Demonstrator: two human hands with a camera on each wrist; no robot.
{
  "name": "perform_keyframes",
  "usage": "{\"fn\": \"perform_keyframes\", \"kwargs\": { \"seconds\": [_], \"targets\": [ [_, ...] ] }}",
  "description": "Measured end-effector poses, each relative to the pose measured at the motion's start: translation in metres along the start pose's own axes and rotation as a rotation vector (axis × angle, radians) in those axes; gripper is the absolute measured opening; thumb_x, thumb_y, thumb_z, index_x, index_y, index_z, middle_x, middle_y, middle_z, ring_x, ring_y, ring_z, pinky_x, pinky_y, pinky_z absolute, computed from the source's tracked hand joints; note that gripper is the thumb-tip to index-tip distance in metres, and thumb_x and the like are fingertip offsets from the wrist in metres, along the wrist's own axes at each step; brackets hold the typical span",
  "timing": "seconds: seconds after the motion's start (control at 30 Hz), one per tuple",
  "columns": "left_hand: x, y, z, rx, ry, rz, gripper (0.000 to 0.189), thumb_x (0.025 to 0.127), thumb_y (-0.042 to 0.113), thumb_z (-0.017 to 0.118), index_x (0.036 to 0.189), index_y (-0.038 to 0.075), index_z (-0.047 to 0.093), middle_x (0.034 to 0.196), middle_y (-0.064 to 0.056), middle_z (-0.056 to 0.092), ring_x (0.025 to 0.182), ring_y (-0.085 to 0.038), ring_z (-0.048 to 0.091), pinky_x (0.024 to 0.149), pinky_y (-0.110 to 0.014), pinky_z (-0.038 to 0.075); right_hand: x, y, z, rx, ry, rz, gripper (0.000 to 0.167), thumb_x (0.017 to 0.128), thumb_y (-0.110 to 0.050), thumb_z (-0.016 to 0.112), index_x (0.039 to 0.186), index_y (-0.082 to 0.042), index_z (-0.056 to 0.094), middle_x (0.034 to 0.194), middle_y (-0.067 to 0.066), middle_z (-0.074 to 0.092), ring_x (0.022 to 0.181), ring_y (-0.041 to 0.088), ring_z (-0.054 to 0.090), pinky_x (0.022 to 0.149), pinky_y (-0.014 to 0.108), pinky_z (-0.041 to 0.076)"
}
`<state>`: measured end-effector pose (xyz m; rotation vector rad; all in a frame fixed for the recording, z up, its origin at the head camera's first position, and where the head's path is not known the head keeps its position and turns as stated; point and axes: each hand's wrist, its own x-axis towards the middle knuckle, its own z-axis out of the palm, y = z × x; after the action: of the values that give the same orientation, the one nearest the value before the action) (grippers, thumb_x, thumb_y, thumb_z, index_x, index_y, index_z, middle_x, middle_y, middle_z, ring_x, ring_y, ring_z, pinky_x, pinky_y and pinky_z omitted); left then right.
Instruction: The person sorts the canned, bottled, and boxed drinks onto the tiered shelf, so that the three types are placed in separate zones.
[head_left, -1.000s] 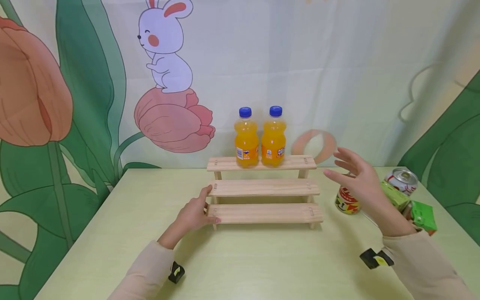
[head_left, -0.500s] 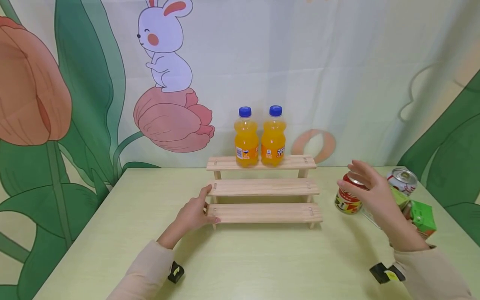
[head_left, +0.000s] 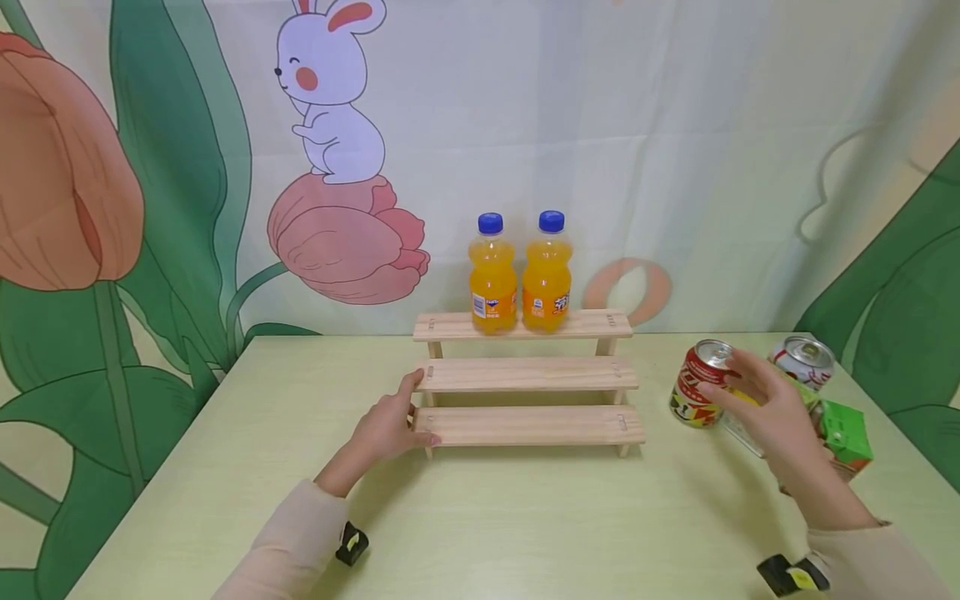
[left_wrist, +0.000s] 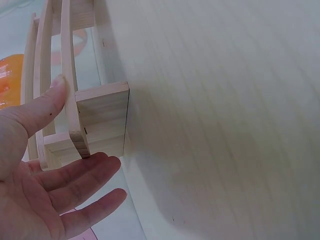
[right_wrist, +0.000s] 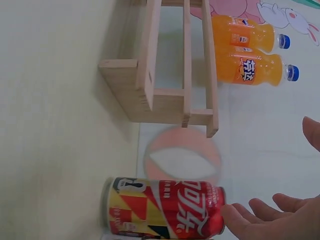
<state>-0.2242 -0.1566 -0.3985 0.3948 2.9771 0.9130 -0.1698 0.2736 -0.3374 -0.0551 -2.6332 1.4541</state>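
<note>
two orange bottles (head_left: 492, 283) stand unmoved on the top tier of the wooden rack (head_left: 525, 375), its left end held between the left hand's (head_left: 384, 429) thumb and fingers, while the right hand (head_left: 776, 417) has come down and toward the desk's (head_left: 525, 517) right edge – thumb and fingers apart, contact with the red can (head_left: 690, 392) hard to tell. that shift uncovers more of the can, upright toward the back right corner – the work seems centred there now, rather than on the bottles.

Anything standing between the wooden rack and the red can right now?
No, the head view shows only bare tabletop between the wooden rack and the red can.
</note>
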Motion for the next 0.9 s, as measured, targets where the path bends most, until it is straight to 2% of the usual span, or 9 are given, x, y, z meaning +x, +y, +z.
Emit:
{"fn": "perform_keyframes", "kwargs": {
  "seconds": [0.1,0.23,0.33,0.53,0.73,0.9],
  "targets": [
    [0.000,0.000,0.000,-0.001,-0.004,0.001,0.095,0.068,0.021,0.081,0.141,0.005,0.023,0.095,-0.017,0.063,0.080,-0.022,0.061,0.060,-0.033,0.046,-0.001,0.006,0.001,0.024,0.006,0.039,0.081,0.088,-0.040,0.057,0.145,-0.002,0.014,0.144,0.023,0.025,0.125,0.039,0.030,0.092,0.045,0.038],
    [0.001,0.000,-0.001,-0.004,-0.009,-0.001,0.095,0.068,0.021,0.081,0.141,0.005,0.023,0.097,-0.018,0.063,0.080,-0.022,0.061,0.060,-0.033,0.047,-0.002,0.013,0.004,0.060,0.005,0.079,0.082,0.088,-0.039,0.058,0.145,-0.001,0.013,0.143,0.025,0.023,0.125,0.042,0.029,0.092,0.047,0.038],
    [0.000,0.000,-0.002,-0.004,-0.010,0.000,0.095,0.068,0.020,0.081,0.141,0.005,0.023,0.096,-0.018,0.063,0.080,-0.023,0.061,0.060,-0.034,0.047,-0.002,0.017,0.006,0.086,-0.002,0.097,0.084,0.088,-0.039,0.058,0.145,-0.001,0.010,0.145,0.025,0.018,0.127,0.045,0.025,0.093,0.056,0.031],
    [0.000,0.000,-0.001,-0.010,-0.014,0.001,0.095,0.068,0.020,0.081,0.141,0.004,0.023,0.095,-0.018,0.063,0.079,-0.023,0.061,0.060,-0.033,0.047,0.001,0.023,0.010,0.102,-0.030,0.136,0.092,0.087,-0.040,0.059,0.144,-0.001,-0.001,0.148,0.025,0.005,0.130,0.046,0.017,0.097,0.057,0.025],
    [0.001,0.000,0.000,-0.012,-0.021,-0.005,0.095,0.068,0.021,0.081,0.141,0.005,0.022,0.096,-0.017,0.063,0.080,-0.022,0.061,0.061,-0.033,0.047,0.007,0.029,0.015,0.100,-0.022,0.155,0.095,0.086,-0.040,0.060,0.144,-0.001,-0.004,0.148,0.025,0.001,0.130,0.047,0.015,0.098,0.057,0.023],
    [0.002,0.000,0.001,-0.012,-0.023,-0.013,0.095,0.068,0.021,0.081,0.141,0.005,0.022,0.096,-0.017,0.063,0.080,-0.022,0.060,0.062,-0.034,0.047,0.010,0.028,0.018,0.125,-0.006,0.130,0.095,0.085,-0.041,0.061,0.145,-0.002,-0.003,0.149,0.023,0.001,0.130,0.046,0.016,0.097,0.056,0.025]
  ]
}}
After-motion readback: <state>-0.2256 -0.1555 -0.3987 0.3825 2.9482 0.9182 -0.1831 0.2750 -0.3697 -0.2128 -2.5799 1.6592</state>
